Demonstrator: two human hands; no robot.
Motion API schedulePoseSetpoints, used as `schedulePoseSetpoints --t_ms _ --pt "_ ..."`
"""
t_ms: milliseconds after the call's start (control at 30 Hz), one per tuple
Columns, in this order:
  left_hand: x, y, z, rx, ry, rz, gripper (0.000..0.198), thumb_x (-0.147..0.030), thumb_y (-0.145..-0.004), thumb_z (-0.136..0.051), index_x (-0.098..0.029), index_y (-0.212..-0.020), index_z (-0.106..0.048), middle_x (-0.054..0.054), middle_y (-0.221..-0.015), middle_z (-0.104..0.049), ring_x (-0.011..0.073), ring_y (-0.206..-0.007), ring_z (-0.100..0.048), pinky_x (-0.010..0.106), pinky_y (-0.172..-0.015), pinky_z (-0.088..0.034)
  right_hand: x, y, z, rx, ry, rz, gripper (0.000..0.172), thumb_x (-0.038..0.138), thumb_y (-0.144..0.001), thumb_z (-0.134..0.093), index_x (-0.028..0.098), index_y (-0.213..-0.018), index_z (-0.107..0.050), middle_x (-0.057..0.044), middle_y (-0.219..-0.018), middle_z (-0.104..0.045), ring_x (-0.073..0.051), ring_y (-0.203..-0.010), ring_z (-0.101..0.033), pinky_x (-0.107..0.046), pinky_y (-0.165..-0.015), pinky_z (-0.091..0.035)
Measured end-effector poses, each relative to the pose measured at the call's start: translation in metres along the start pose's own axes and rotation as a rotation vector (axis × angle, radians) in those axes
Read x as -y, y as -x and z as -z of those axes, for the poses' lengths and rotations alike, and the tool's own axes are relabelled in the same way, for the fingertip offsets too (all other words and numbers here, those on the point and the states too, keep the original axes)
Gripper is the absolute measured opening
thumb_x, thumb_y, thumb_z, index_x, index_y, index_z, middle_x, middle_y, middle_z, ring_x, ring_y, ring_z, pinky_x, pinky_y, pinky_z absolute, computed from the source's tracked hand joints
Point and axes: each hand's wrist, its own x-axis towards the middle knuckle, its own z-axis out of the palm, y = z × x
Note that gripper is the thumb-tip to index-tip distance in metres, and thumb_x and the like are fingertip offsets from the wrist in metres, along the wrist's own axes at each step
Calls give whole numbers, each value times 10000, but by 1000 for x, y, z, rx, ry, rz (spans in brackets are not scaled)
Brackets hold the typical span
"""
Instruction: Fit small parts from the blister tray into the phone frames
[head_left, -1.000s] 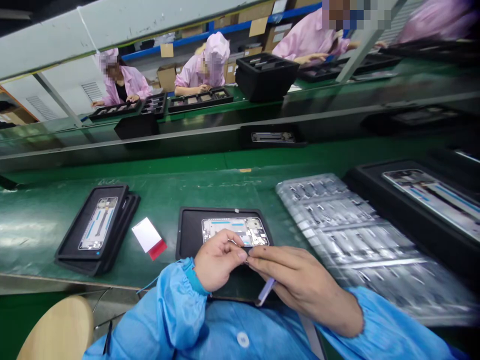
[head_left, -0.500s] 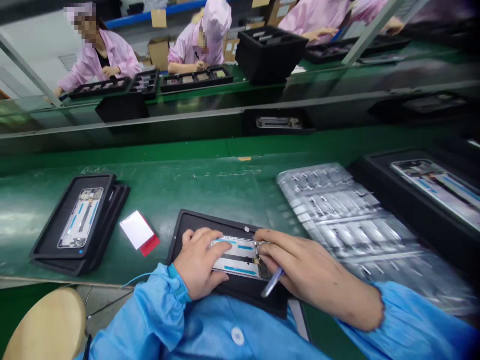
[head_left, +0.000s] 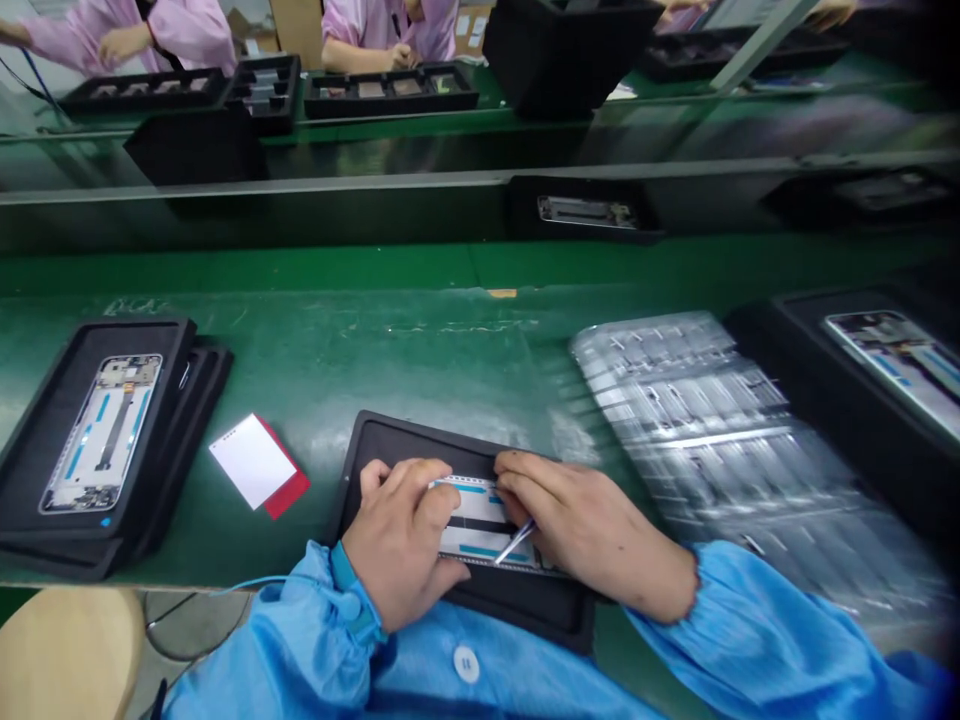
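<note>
A phone frame (head_left: 480, 508) with a pale inner plate, blue strips and a black band lies in a shallow black tray (head_left: 525, 608) in front of me. My left hand (head_left: 405, 530) grips its left end, fingers over the far edge and thumb at the near edge. My right hand (head_left: 600, 530) is closed around slim metal tweezers (head_left: 515, 542) at the frame's right end. One end of the tweezers sticks out toward the lower left over the frame. The right hand hides the other end and much of the frame's right part.
Stacked black trays, the top one bearing another phone frame (head_left: 101, 430), stand at left. Beside them lies a white card (head_left: 253, 462) on a red one. A clear plastic blister tray (head_left: 697, 420) and a black tray stack (head_left: 795, 350) fill the right. Co-workers sit opposite.
The view has tipped down and shifted. My right hand has turned on the frame, and the protruding end of the tweezers has swung left. The left hand keeps its grip.
</note>
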Motion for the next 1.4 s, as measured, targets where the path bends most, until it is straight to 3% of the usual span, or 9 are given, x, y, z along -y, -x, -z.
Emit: schedulePoseSetpoints --t_ms 333,667,800,900,967,1033,1133,1233,1400 --pt "-2 -2 3 22 10 8 622 -267 -690 -803 -205 -1188 -434 166 -1356 -549 337 -1185 -537 544 -950 -314 3 -6 4 107 28 -4 169 137 -947 -486 125 -1027 -635 -117 -1099 -659 -213 -907 -651 -352 -793 -559" --pt "-2 -2 3 16 4 17 652 -283 -665 -832 -207 -1170 -427 150 -1322 -565 329 -1166 -551 528 -940 -313 20 21 -3 -53 99 -100 318 113 -948 -440 129 -1185 -652 -122 -1245 -668 -257 -1022 -656 -398 -804 -569" --pt "-2 -3 4 25 -2 24 640 -274 -649 -841 -212 -1135 -429 135 -1312 -569 317 -1169 -546 526 -961 -302 34 13 0 21 127 -160 317 124 -939 -461 111 -1190 -654 -121 -1262 -666 -274 -1004 -668 -411 -775 -589" --pt "-1 -4 4 23 -3 32 653 -282 -632 -855 -217 -1121 -427 121 -1306 -572 307 -1165 -548 519 -970 -299 32 3 15 85 52 -185 312 122 -907 -504 136 -1174 -665 -105 -1254 -670 -272 -1000 -678 -426 -819 -597" --pt "0 -4 3 16 -3 36 670 -294 -618 -865 -218 -1119 -427 112 -1300 -575 302 -1159 -552 512 -973 -298 22 0 31 39 -107 -210 313 143 -896 -528 168 -1174 -669 -99 -1266 -660 -263 -1071 -664 -415 -909 -579" --pt "0 -3 2 8 -4 38 676 -302 -605 -873 -219 -1109 -430 107 -1297 -579 301 -1155 -558 508 -978 -294 11 2 47 -104 -293 -283 263 195 -920 -530 214 -1127 -691 -84 -1270 -651 -248 -1140 -639 -393 -969 -551" --pt "0 -2 1 -6 -7 38 672 -300 -595 -875 -223 -1095 -433 107 -1291 -587 307 -1154 -564 508 -982 -283 3 10 57 -347 -434 -400 232 272 -964 -508 248 -1054 -720 -76 -1161 -669 -231 -1081 -650 -379 -909 -556" --pt "0 -1 1 -17 -9 40 677 -298 -592 -873 -223 -1098 -429 113 -1281 -594 314 -1150 -567 505 -975 -284 8 16 43 -341 -479 -420 241 297 -976 -505 223 -1082 -708 -76 -1030 -705 -211 -936 -683 -342 -795 -565" --pt "1 -1 1 -19 -14 41 691 -300 -567 -887 -225 -1074 -423 110 -1288 -588 303 -1135 -572 496 -965 -287 20 15 12 -302 -446 -549 152 342 -938 -591 219 -928 -681 -21 -873 -729 -182 -783 -694 -293 -715 -539"
